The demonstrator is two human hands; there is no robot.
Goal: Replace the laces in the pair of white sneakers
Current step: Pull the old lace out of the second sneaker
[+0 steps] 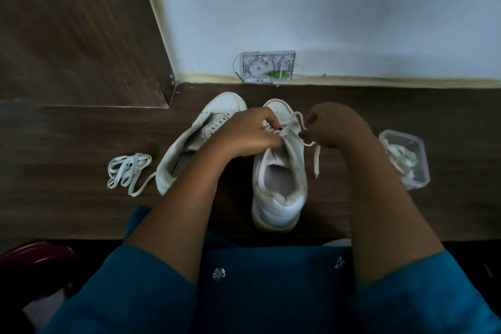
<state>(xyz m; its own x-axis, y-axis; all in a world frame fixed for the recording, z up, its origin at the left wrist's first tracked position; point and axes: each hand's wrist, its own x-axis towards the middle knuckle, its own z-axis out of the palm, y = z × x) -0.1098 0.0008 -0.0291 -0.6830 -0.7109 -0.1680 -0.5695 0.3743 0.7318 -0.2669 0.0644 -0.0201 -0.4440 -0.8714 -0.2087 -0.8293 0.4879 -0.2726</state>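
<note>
- Gripping a white lace [316,158] where it crosses the eyelets, the left hand [244,131] curls its fingers over the front of the upright sneaker [279,190].
- The right hand [329,127] pinches the same lace just to the right of that shoe, fingers curled; the lace's free end hangs down beside the shoe to the tabletop [67,211].
- This sneaker stands on the tabletop between the forearms, toe towards the wall, heel towards the person.
- The second sneaker [187,146] lies tipped on its side just to the left, its eyelets bare.
- A loose bundle of white laces [127,171] lies further left, one strand reaching that shoe's heel.
- A clear plastic container [418,163] holding more laces sits at the right, partly behind the right forearm.
</note>
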